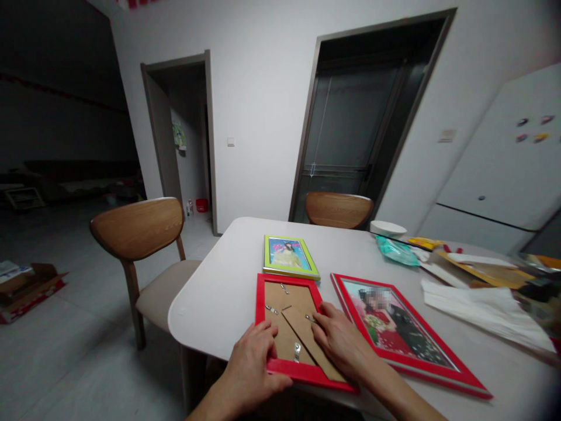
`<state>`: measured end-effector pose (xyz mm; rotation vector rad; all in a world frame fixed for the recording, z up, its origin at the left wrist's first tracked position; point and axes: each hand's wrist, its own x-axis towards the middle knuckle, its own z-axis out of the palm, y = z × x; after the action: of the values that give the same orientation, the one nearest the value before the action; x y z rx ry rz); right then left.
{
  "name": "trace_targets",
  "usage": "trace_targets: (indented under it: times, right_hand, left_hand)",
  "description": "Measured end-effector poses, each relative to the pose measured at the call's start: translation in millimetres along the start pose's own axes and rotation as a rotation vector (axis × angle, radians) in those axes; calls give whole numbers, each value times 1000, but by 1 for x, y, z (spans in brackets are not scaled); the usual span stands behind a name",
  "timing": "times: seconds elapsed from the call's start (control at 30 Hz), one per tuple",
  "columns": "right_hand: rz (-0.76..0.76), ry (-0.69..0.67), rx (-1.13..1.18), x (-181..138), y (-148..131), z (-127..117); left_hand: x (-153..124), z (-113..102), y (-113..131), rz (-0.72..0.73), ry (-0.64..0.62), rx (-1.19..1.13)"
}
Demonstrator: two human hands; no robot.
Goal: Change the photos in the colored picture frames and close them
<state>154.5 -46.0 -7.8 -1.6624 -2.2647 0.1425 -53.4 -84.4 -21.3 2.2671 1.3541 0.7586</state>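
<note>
At the lower middle of the frame, on the pale surface [214, 304], the left hand [249, 365] is half curled around the lower left corner of a red frame [260, 298], fingers over its left rail and thumb along the near one. The frame lies back side up. Its rails look stiff and smooth, perhaps a little slick, and the whole should be light; these rails are the sound place to hold.

Inside them, the brown backing board [280, 336] looks thin and rigid, likely to flex or chip if pried at one edge. Small metal clips [297, 352] sit around it, and a support leg [302, 327] slants to the lower right; neither seems fit for lifting. Any glazing on the hidden face would call for gentle pressure.

Just above lies a green frame [310, 256], picture up. The right hand [339, 342] is loosely bent, fingertips by the right-hand clip and rail; whether it pinches the clip, I cannot tell. Farther right rests a larger red-framed picture [435, 338], face up.
</note>
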Motion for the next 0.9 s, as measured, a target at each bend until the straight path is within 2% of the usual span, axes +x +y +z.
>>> trace_targets:
  times: [0.23, 0.5, 0.9]
  right_hand:
    - [52, 5, 114, 4, 12, -1]
    - [188, 23, 36, 13, 6, -1]
    - [240, 14, -7, 10, 5, -3]
  left_hand:
    - [-2, -1, -1, 6, -26, 14]
    - [0, -6, -5, 38, -73, 28]
    - [1, -7, -5, 33, -78, 9]
